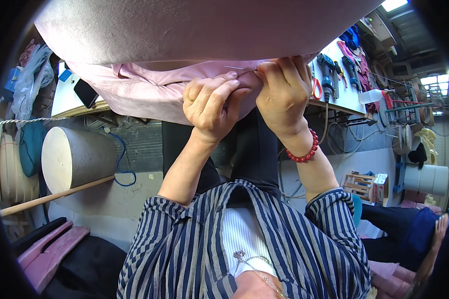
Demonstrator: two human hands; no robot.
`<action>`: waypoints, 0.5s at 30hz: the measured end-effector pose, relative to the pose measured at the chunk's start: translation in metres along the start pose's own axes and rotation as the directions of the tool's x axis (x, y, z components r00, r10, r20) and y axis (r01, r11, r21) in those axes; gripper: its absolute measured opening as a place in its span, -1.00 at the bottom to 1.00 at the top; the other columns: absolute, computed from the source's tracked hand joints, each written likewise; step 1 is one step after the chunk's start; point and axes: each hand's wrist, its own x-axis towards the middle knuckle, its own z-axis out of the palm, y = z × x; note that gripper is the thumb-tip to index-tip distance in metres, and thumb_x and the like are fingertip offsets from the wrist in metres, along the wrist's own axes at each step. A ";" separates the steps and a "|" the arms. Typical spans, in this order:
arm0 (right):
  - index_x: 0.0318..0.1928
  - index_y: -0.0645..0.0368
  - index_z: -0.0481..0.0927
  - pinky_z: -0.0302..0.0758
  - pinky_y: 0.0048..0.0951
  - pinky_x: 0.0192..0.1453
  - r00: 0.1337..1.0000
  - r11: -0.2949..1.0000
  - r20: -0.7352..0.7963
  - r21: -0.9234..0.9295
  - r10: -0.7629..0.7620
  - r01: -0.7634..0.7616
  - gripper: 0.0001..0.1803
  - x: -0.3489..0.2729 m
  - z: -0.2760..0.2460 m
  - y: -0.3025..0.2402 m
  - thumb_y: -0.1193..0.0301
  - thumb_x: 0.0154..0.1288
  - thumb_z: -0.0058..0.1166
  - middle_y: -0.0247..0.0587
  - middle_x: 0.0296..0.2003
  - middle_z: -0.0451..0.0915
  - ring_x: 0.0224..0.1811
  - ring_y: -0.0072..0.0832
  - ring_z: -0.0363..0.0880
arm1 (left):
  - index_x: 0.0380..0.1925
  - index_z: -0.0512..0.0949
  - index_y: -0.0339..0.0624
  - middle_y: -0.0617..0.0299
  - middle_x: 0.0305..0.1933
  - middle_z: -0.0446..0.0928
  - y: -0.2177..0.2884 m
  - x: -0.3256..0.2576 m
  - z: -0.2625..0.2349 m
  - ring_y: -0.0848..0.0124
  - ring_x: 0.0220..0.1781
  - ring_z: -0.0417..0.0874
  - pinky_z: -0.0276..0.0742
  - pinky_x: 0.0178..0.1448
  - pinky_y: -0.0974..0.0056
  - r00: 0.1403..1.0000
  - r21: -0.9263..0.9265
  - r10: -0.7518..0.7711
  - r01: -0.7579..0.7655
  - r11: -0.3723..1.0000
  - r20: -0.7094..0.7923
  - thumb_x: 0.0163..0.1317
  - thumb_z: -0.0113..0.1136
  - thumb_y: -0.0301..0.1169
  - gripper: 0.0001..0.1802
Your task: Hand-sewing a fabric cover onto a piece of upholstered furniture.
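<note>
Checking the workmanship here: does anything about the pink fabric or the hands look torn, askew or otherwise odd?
Nothing stands out. Both hands, left hand and right hand, pinch the pink fabric at a bunched edge beside a thin needle; no tear shows.

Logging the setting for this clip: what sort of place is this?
Probably an upholstery or sewing workshop: both hands pinch pink fabric, power drills lie on a white workbench, and a foam cylinder stands nearby.

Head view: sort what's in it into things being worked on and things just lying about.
In hand:
pink fabric
needle
left hand
right hand

Lying about:
power drill
scissors with red handles
phone
foam cylinder
wooden stick
</note>
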 end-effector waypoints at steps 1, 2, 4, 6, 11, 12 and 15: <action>-0.41 0.16 0.56 0.42 -0.29 -0.12 1.000 1.000 -0.003 -0.006 0.000 0.000 -0.85 0.001 -0.003 0.001 0.56 -0.08 0.21 -0.28 -0.33 0.52 -0.22 -0.29 0.51 | -0.38 0.63 -0.12 0.26 -0.31 0.70 0.001 0.000 0.003 0.39 -0.30 0.66 0.45 -0.18 0.33 1.000 -0.007 -0.006 0.006 1.000 -0.003 0.04 0.47 -0.36 -0.80; -0.40 0.16 0.58 0.42 -0.30 -0.13 1.000 1.000 0.014 -0.001 0.004 -0.004 -0.85 -0.001 -0.004 0.000 0.56 -0.07 0.22 -0.30 -0.34 0.53 -0.23 -0.31 0.53 | -0.38 0.63 -0.11 0.26 -0.31 0.70 0.000 -0.001 0.001 0.39 -0.30 0.66 0.45 -0.18 0.33 1.000 0.000 -0.012 0.012 1.000 -0.003 0.04 0.47 -0.35 -0.80; -0.37 0.16 0.61 0.43 -0.32 -0.15 1.000 1.000 0.025 -0.016 -0.003 0.004 -0.85 0.001 -0.010 -0.003 0.54 -0.04 0.23 -0.32 -0.38 0.53 -0.24 -0.34 0.55 | -0.38 0.63 -0.11 0.26 -0.32 0.70 -0.002 -0.002 -0.003 0.39 -0.30 0.66 0.45 -0.18 0.33 1.000 0.006 -0.007 0.007 1.000 0.003 0.04 0.47 -0.36 -0.80; -0.34 0.15 0.65 0.48 -0.36 -0.27 0.999 0.999 -0.001 0.009 -0.044 0.044 -0.84 0.008 -0.015 -0.007 0.52 -0.03 0.23 -0.34 -0.43 0.51 -0.34 -0.36 0.59 | -0.38 0.63 -0.12 0.25 -0.31 0.69 -0.004 -0.002 -0.007 0.38 -0.30 0.66 0.46 -0.18 0.32 1.000 0.014 -0.001 0.001 1.000 0.013 0.04 0.46 -0.38 -0.81; -0.43 0.11 0.55 0.51 -0.41 -0.43 0.937 0.969 0.324 -0.162 -0.128 0.188 -0.99 0.026 -0.021 -0.029 0.48 0.10 0.11 -0.30 -0.49 0.49 -0.48 -0.40 0.59 | -0.37 0.60 -0.16 0.20 -0.30 0.68 -0.004 -0.001 -0.005 0.36 -0.34 0.66 0.46 -0.22 0.28 1.000 -0.005 0.020 -0.020 1.000 -0.006 0.01 0.39 -0.50 -0.83; -0.46 0.08 0.53 0.52 -0.41 -0.43 0.915 0.952 0.381 -0.206 -0.136 0.227 -0.95 0.025 -0.019 -0.032 0.47 0.12 0.11 -0.31 -0.49 0.49 -0.47 -0.41 0.60 | -0.39 0.59 -0.16 0.21 -0.29 0.67 -0.005 -0.002 -0.005 0.36 -0.34 0.65 0.46 -0.23 0.27 0.999 -0.018 0.024 -0.025 1.000 -0.022 0.00 0.38 -0.50 -0.83; -0.41 0.00 0.54 0.51 -0.50 -0.42 0.846 0.869 0.496 -0.312 -0.197 0.385 -0.97 0.020 -0.010 -0.036 0.41 0.17 0.09 -0.39 -0.46 0.50 -0.40 -0.52 0.57 | -0.45 0.57 -0.16 0.20 -0.28 0.65 -0.006 -0.005 -0.005 0.32 -0.38 0.58 0.46 -0.25 0.26 0.998 -0.022 0.007 -0.008 1.000 -0.061 -0.06 0.35 -0.48 -0.85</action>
